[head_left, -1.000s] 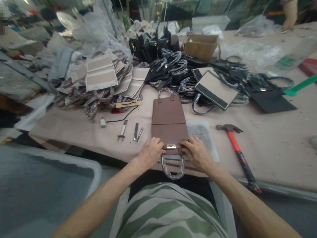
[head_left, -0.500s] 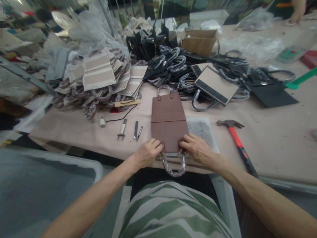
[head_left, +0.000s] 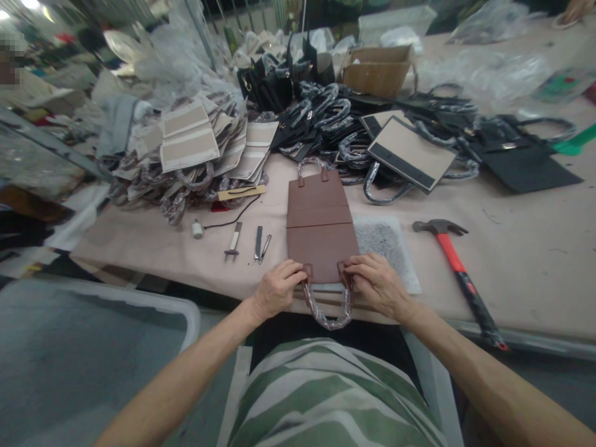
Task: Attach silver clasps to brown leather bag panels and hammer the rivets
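A flat brown bag panel (head_left: 320, 233) lies in front of me, with a loop handle at each end and a seam across its middle. Clear plastic film wraps the near handle (head_left: 328, 320), which hangs over the table's front edge. At that handle's left base, my left hand (head_left: 279, 285) pinches the panel's corner. My right hand (head_left: 375, 282) has its fingers closed on the handle's right base. Under the panel's right side sits a pale slab with a speckled grey top (head_left: 384, 248).
A claw hammer (head_left: 459, 273) lies to the right. Left of the panel are a pronged tool (head_left: 233, 242), slim metal tools (head_left: 259, 243) and a small white bottle (head_left: 197, 230). Beige panels (head_left: 190, 136) and black panels (head_left: 321, 130) are heaped behind. A grey bin (head_left: 193, 316) stands at lower left.
My right hand has shifted slightly, its fingers now on the handle's right base, and both handle bases show more clearly. The camera view has moved a little.
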### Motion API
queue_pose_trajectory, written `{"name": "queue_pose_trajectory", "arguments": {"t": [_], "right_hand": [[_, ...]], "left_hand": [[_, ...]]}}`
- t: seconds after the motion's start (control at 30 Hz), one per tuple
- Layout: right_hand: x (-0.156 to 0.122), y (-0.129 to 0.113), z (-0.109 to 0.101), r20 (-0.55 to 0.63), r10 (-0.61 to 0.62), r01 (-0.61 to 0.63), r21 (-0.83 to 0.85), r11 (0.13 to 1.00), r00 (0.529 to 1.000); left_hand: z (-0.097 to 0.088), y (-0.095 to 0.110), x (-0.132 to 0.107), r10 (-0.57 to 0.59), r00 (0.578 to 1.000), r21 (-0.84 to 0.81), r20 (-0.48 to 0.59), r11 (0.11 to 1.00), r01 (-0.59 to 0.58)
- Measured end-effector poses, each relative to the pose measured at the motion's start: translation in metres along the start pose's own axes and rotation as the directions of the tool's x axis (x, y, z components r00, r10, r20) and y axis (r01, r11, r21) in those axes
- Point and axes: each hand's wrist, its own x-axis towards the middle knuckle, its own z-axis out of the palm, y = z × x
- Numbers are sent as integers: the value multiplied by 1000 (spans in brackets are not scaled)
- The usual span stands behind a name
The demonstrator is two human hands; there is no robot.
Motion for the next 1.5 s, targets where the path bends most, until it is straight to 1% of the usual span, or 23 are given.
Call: {"name": "queue_pose_trajectory", "arguments": {"t": [0.1, 0.17, 0.23, 0.3, 0.33, 0.37, 0.4, 0.43, 0.5, 0.6, 0.67, 0.77, 0.87, 0.9, 1.0, 1.07, 1.1, 1.17, 1.23, 1.3, 1.37, 1.43, 1.5], "right_hand": [[8, 3, 5, -62, 111, -112, -14, 994, 992], [13, 7, 10, -94, 142, -146, -39, 988, 985], [16, 11, 16, -113, 133, -142, -76, 987, 985], [16, 15, 21, -130, 113, -127, -102, 987, 985], [16, 17, 23, -141, 104, -119, -106, 987, 985], [16, 18, 25, -152, 96, -113, -108, 988, 984], [16, 19, 25, -160, 91, -110, -110, 988, 983], [16, 20, 26, -164, 88, -108, -114, 988, 983], [16, 21, 26, -162, 85, -105, -125, 987, 983], [17, 22, 26, -154, 83, -104, -135, 985, 985], [17, 22, 26, -149, 83, -104, -140, 985, 985], [17, 19, 25, -140, 100, -119, -137, 983, 985], [17, 14, 23, -134, 132, -149, -122, 981, 982], [17, 12, 23, -133, 145, -161, -116, 980, 981], [16, 9, 21, -120, 182, -193, -95, 977, 976], [16, 8, 21, -117, 198, -208, -82, 975, 973], [16, 7, 20, -118, 202, -212, -78, 974, 972], [16, 7, 20, -122, 206, -216, -74, 973, 971], [16, 6, 20, -127, 204, -214, -72, 974, 971], [17, 6, 20, -132, 201, -211, -69, 975, 971], [17, 6, 20, -139, 201, -211, -66, 975, 970], [17, 5, 21, -140, 205, -216, -65, 974, 969], [17, 5, 20, -138, 210, -221, -66, 973, 968]], "left_hand": [[-2, -1, 1, -172, 979, -75, -108, 984, 164], [-11, -13, 4, -353, 917, -64, -187, 936, 347], [-27, -33, 8, -568, 792, -14, -223, 815, 580], [-46, -57, 12, -764, 616, 70, -191, 616, 785], [-55, -68, 13, -831, 532, 116, -166, 519, 847], [-63, -79, 15, -873, 467, 157, -141, 446, 881], [-70, -87, 17, -896, 428, 189, -118, 403, 895], [-74, -94, 19, -906, 412, 208, -99, 386, 899], [-76, -103, 24, -907, 416, 218, -70, 393, 893], [-68, -106, 35, -904, 427, 228, -6, 415, 881], [-60, -106, 45, -910, 414, 261, 41, 409, 874], [-53, -108, 57, -935, 347, 325, 70, 350, 879], [-55, -112, 60, -956, 282, 295, 79, 292, 910], [-56, -113, 58, -957, 274, 274, 91, 289, 917], [-63, -113, 45, -949, 293, 162, 120, 310, 937], [-66, -107, 35, -944, 309, -126, 115, 295, 947], [-66, -101, 32, -939, 324, -309, 111, 277, 910], [-61, -84, 29, -925, 366, -619, 101, 230, 751], [-50, -62, 33, -905, 416, -775, 85, 203, 599], [-34, -37, 41, -885, 458, -858, 85, 169, 486], [-17, -16, 50, -857, 504, -899, 108, 132, 417], [-1, 1, 56, -818, 560, -914, 136, 113, 389], [11, 12, 59, -776, 616, -917, 137, 137, 375]]}}
